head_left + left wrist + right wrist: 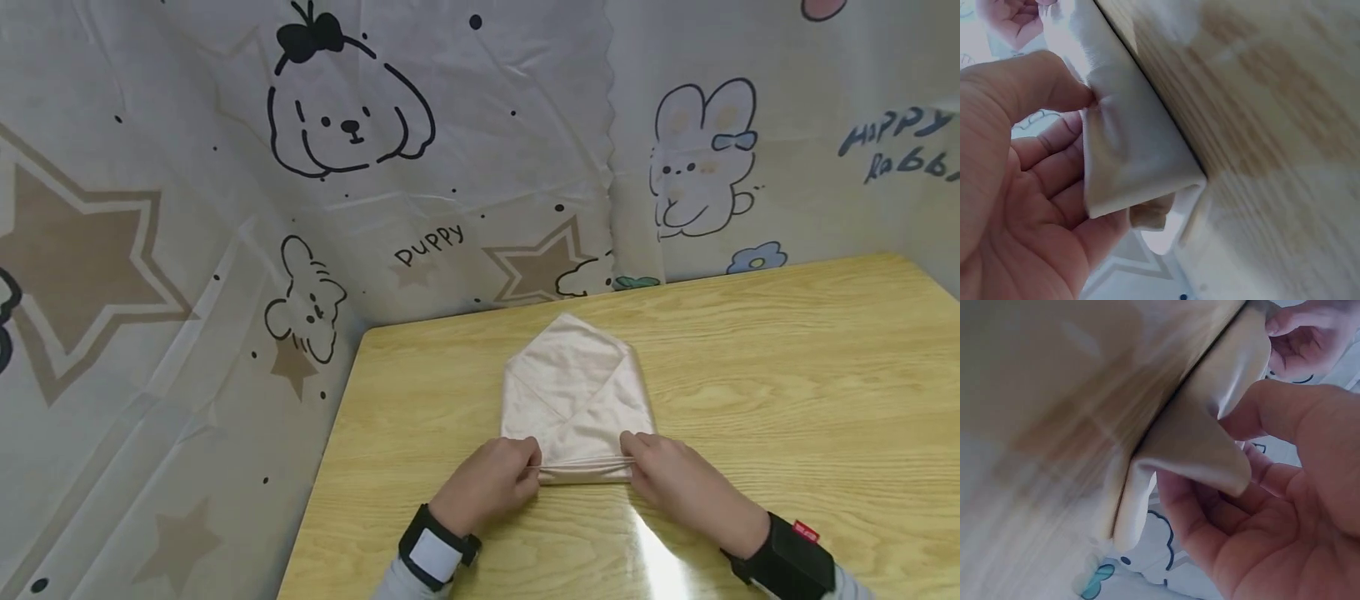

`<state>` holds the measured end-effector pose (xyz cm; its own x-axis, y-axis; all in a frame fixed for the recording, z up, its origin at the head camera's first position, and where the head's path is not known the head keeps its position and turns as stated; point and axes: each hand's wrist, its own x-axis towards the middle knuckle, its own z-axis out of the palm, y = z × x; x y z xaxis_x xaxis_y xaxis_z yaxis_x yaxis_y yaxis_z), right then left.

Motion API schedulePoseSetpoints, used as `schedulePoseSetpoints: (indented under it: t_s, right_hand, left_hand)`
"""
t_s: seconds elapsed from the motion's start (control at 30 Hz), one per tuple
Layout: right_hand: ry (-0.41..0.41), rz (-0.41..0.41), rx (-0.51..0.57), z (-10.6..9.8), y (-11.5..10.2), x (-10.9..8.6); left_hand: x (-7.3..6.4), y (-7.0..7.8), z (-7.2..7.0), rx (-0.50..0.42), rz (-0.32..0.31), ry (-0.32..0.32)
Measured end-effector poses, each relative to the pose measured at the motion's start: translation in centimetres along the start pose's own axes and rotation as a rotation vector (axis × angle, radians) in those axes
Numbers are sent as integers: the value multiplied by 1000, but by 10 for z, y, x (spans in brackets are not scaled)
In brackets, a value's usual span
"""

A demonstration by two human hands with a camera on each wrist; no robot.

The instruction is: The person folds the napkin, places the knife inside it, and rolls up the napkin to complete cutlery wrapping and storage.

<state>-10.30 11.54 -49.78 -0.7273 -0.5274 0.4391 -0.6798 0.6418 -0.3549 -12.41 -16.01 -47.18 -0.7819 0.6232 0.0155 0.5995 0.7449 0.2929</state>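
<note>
Pinching the near edge of the folded cloth [566, 400] between thumb and fingers, one at each end, the left hand [491, 483] and right hand [678, 479] should probably move level together, layers drawn snug, so the fold comes out straight. The cloth lies on the table [795, 400], its point facing away. Beyond rises a printed sheet [510, 158]; nothing appears to block either hand.
</note>
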Motion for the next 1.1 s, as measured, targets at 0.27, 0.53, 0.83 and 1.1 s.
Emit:
schedulePoseSetpoints:
  t_s: [0.27, 0.53, 0.83, 1.1]
  right_hand:
    - [-69, 14, -89, -1, 9, 3]
    - [3, -26, -317, -2, -21, 10]
    - [-45, 136, -312, 10, -40, 3]
    - [-51, 135, -293, 11, -44, 2]
  left_hand:
    - [14, -9, 2, 106, 71, 65]
    - [24, -8, 1, 192, 71, 92]
    - [16, 9, 3, 315, 15, 154]
    - [-7, 39, 10, 269, -58, 117]
